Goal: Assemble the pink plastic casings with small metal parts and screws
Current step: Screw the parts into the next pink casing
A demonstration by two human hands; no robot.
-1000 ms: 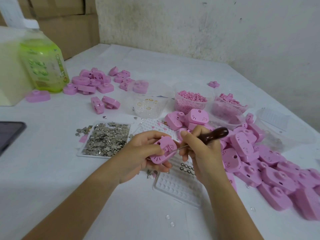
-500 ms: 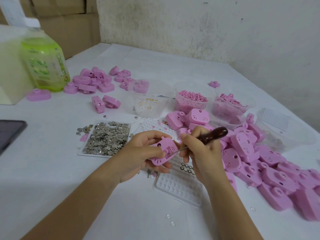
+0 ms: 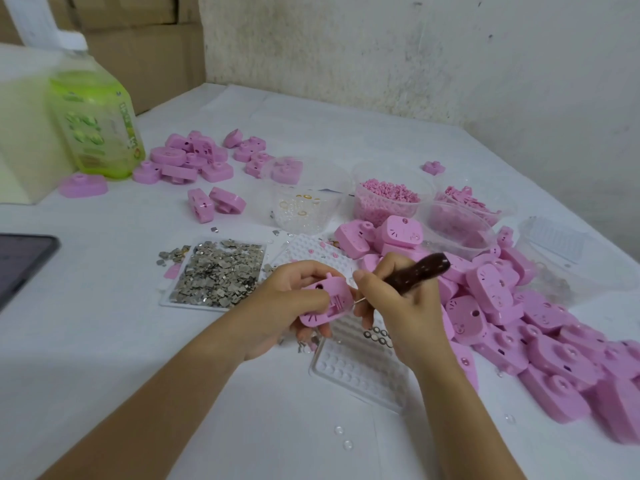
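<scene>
- I am gripping one pink casing (image 3: 325, 301) in my left hand (image 3: 284, 306). The fingers are curling round it from above and below, and it is sitting clear of the desk (image 3: 104, 358), about midway between the left and right edges and nearer the near edge.
- My right hand (image 3: 401, 306) is wrapping round a screwdriver (image 3: 424, 270) with a dark brown handle. Its thin metal shaft is pointing left, and the tip is touching the face of the casing I am holding.
- Under both hands a white dimpled tray (image 3: 360, 372) is lying flat, with a few small metal rings (image 3: 377, 336) sitting in its pockets.
- Just toward the left edge from my left hand, a flat tray is carrying a pile of silvery metal parts (image 3: 218, 275), with a few strays lying beside it.
- A large heap of casings (image 3: 554, 341) is spreading from beside my right hand along the right edge toward the near right corner.
- A smaller group of casings (image 3: 187, 161) is lying toward the far left corner, beside a green bottle (image 3: 97, 123).
- Between the two groups, clear cups are standing: a cup of rings (image 3: 304, 209) and a cup of pink bits (image 3: 388, 199).
- A dark screen (image 3: 20, 261) is lying at the left edge.
</scene>
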